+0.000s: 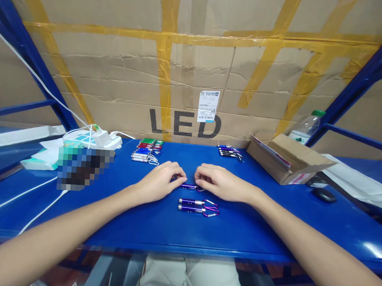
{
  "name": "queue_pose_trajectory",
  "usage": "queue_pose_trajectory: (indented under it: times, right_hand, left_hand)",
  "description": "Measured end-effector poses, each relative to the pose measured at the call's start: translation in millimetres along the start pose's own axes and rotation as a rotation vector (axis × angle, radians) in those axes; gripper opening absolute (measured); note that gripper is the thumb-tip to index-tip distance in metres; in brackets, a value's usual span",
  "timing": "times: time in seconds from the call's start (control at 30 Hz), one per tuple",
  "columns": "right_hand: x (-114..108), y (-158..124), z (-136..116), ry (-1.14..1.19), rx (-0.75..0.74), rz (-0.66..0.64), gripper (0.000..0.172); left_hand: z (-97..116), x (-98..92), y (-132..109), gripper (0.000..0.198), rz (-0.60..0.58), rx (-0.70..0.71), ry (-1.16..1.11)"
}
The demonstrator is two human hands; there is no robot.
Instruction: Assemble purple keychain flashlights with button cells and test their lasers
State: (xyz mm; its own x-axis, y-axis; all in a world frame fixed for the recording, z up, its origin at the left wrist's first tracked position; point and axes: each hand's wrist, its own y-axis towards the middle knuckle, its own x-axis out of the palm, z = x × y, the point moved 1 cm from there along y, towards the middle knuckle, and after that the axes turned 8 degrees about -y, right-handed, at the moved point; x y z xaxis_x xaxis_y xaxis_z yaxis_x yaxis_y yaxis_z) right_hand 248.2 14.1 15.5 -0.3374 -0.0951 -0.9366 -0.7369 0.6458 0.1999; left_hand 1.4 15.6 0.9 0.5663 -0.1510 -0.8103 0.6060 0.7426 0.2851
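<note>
A slim purple keychain flashlight (188, 186) lies crosswise between my hands, just above the tabletop or on it. My left hand (159, 182) has its thumb and fingers closed at the left end of this flashlight. The curled fingers of my right hand (222, 181) are at its other end and partly cover the clip there. Closer to me, two more purple flashlights, an upper one (190, 201) and a lower one (190, 209), lie side by side with pink-purple carabiner clips pointing right.
Green, red, blue and silver flashlights (147, 151) lie in rows at the back left. Blue and black ones (229, 152) lie back right. An open cardboard box (283, 159), a black mouse (323, 194) and a power strip (113, 143) with cables flank the blue table (134, 230).
</note>
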Motion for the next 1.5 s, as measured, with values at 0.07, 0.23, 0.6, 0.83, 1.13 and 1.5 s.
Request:
queue_pose_trajectory:
  times: [0.07,0.23,0.6,0.83,1.13,1.5]
  right_hand:
    - [1,0,0,0.015,-0.024,-0.008,0.012]
    - [3,-1,1,0.033,-0.067,-0.04,0.008]
    - [-2,-1,-2,-0.018,0.01,-0.061,0.015]
    - [-4,-1,-3,-0.012,0.087,-0.108,0.015]
    - [-4,0,-5,-0.063,0.148,-0.068,0.013]
    - [0,1,-1,-0.111,0.168,-0.06,0.012]
  left_hand:
    - [0,0.0,0,0.019,-0.008,0.0,0.001]
    - [1,-1.0,0,0.021,-0.016,-0.018,-0.002]
    - [12,-4.6,-4,0.032,-0.084,-0.015,-0.095]
    - [20,-7.3,-11,0.067,-0.254,0.063,-0.14]
    - [25,-6.0,-11,0.045,-0.274,0.065,-0.118]
    - [22,-5.2,-10,0.028,-0.23,0.038,-0.122]
